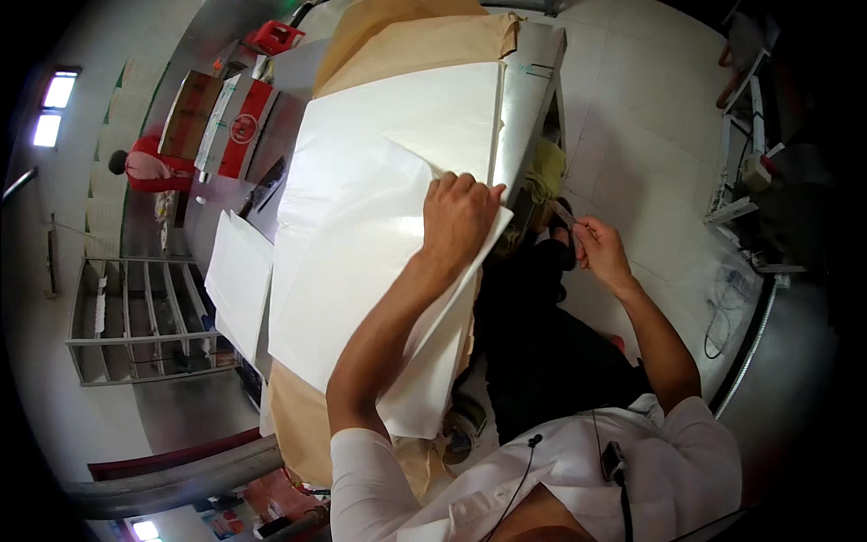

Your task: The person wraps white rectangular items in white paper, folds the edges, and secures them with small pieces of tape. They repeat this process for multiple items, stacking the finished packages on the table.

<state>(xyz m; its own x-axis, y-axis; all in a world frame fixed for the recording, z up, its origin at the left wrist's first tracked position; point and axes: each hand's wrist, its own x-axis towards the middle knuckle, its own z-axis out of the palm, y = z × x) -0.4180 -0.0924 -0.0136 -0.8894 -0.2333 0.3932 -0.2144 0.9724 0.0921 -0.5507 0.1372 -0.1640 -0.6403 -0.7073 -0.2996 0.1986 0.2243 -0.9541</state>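
Note:
A tall stack of large white paper sheets (399,101) lies on brown wrapping paper on a metal-topped table. My left hand (458,220) grips the near edge of the upper sheets, which are bent and partly lifted there, with a fold rising beside the fingers. Off the table's near side, my right hand (599,249) holds a thin flat blade-like tool (564,213) between thumb and fingers. The tool's tip points toward a yellow cloth (545,169) hanging at the table's side. Its exact kind is too small to tell.
Brown wrapping paper (420,47) covers the table's far end. A smaller paper pile (238,284) lies to the left. Beyond are cardboard boxes (234,125), a person in red (152,162) and a metal rack (145,318). A metal frame (742,149) stands right, past the tiled floor (650,129).

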